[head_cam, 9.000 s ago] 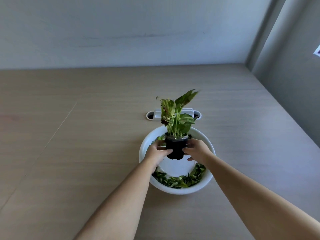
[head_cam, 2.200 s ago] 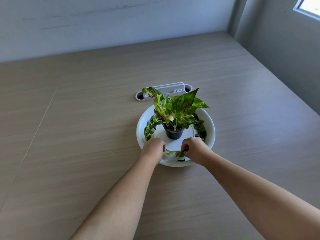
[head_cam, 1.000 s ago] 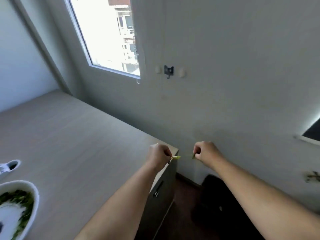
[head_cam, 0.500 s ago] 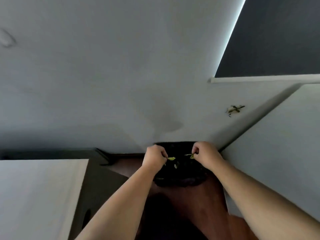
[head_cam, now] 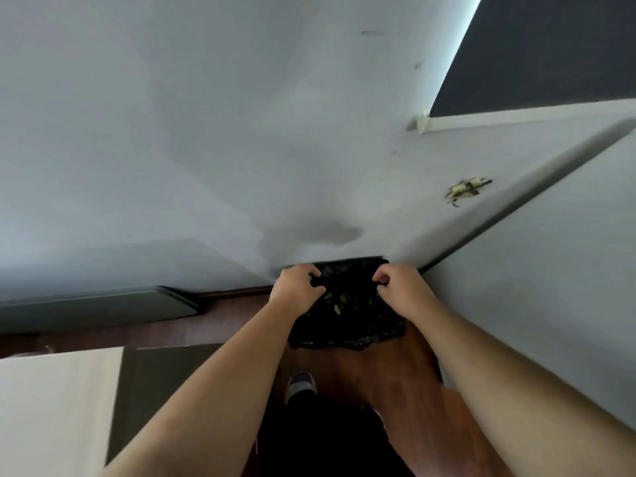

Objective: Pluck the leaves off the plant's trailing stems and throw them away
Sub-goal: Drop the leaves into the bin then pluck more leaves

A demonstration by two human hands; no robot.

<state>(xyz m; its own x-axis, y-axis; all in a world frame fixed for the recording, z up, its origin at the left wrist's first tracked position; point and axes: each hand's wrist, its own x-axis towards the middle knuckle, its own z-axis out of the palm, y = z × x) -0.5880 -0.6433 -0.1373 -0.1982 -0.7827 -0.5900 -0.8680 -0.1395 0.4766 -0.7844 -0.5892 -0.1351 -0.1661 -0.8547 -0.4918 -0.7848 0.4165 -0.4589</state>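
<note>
Left hand: we see our left hand [head_cam: 296, 285] curled above the left side of the black bin bag [head_cam: 347, 325], its fingers [head_cam: 315, 289] drawn in narrow; whether they pinch the plastic or a leaf we cannot tell.
Right hand: our right hand [head_cam: 401, 285] hangs over the bag's right side, fingers [head_cam: 380, 278] bent close together at the tips; we cannot tell whether anything is between them.
Leaves: a few small yellow-green leaves [head_cam: 340, 302] lie inside the bag's dark mouth, between our two hands and below them.
Bin bag: black and crinkled, it sits on the reddish-brown wooden floor [head_cam: 406, 383] in the corner where the pale wall [head_cam: 206, 132] meets a second wall on the right.
Surface: the pale corner of the surface [head_cam: 51, 407] shows at the lower left, well apart from the bag, with a dark cabinet side [head_cam: 165, 380] under its edge.
Foot: our shoe [head_cam: 301, 382] points toward the bag, near it on the floor.
Wall details: a dark blind [head_cam: 550, 49] fills the upper right, and a small broken fitting [head_cam: 466, 191] marks the wall above the right hand.
</note>
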